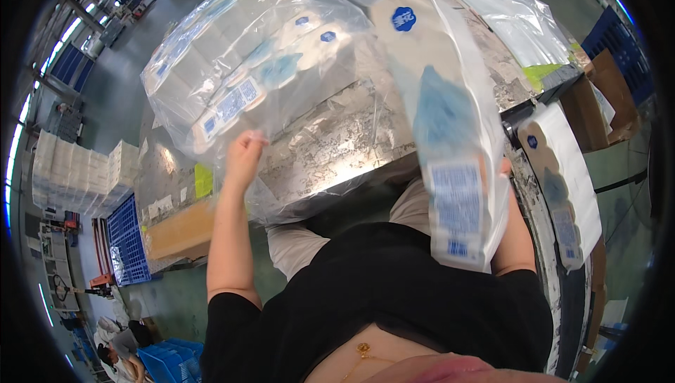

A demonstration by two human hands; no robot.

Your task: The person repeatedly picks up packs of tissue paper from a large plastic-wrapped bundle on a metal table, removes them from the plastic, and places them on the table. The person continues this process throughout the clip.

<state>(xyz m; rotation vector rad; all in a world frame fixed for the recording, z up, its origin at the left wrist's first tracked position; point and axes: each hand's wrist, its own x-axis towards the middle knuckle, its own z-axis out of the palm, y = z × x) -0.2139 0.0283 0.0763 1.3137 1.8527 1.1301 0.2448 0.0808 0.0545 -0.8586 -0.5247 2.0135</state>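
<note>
My left hand (247, 155) is closed on the edge of a large clear plastic bag (327, 98), which lies on a worn metal-topped table (311, 164). Inside the bag, at its far left part, lie several long wrapped packs of rolls (211, 61). Another long pack of rolls in white film (448, 119), with a blue pattern and a printed panel, is held up at the right side of the table, its near end over my torso. My right hand (505, 167) grips it from its right side and is mostly hidden behind it.
A similar pack (559, 188) lies on a conveyor (567, 298) at the right. A stack of flat clear bags (506, 14) lies on the table's far right. Beyond are an open cardboard box (606, 103), stacked packs (79, 172), a blue pallet (126, 240) and people (121, 351) at the lower left.
</note>
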